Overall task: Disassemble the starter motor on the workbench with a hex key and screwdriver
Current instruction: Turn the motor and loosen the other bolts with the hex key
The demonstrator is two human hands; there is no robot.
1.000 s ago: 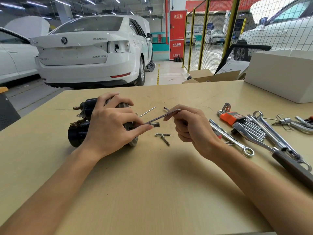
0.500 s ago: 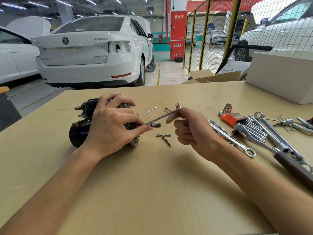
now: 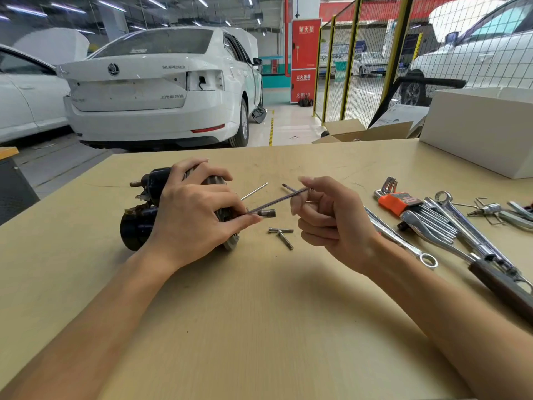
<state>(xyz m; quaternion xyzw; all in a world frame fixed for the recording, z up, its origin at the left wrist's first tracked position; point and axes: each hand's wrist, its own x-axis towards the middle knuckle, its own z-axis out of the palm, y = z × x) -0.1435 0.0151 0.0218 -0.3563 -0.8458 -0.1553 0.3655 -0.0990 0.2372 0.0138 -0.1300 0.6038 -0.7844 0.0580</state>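
A garage bay with white cars lies beyond the pale wooden surface where I work. My left hand wraps over the black cylindrical starter motor, which lies on its side at the left of the surface, and pins it down. My right hand has its grip pinched on the upper end of a long thin steel hex key, whose far tip sits at the motor's end face beside my left fingertips. Two short removed bolts lie on the surface just in front, so I judge I am mid-way through backing out the housing bolts. Next I need to turn the key while bracing the motor against rolling.
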